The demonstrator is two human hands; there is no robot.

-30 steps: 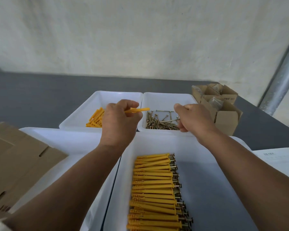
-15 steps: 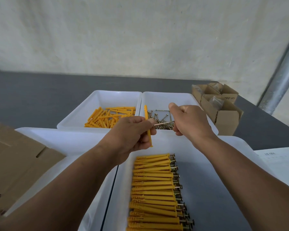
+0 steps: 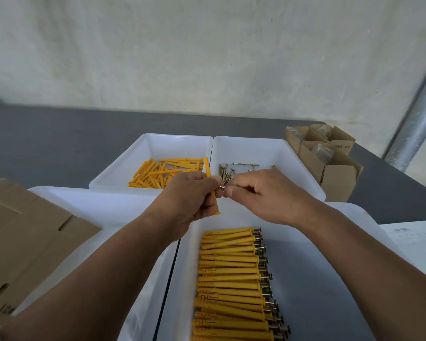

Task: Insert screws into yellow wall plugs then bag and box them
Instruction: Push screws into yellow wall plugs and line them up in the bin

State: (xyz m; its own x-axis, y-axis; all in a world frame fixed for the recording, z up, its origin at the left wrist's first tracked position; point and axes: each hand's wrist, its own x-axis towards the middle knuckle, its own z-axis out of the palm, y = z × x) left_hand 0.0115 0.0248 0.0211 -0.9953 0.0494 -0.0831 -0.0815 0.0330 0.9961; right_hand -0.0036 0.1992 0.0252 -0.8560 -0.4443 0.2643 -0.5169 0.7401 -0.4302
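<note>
The hands have drawn together. The left hand [image 3: 190, 193] grips a plug [image 3: 208, 168], nearly upright. At its 3 o'clock the right hand [image 3: 263, 193] pinches a screw [image 3: 222, 187] beside it. Insertion looks imminent. The finished row [image 3: 231, 279] lies at 6 o'clock.

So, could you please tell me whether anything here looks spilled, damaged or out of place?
Nothing stands out: loose plugs and screws lie inside their white trays, the assembled ones sit in a tidy row, and the left hand holds one plug while the right hand pinches a screw.
</note>
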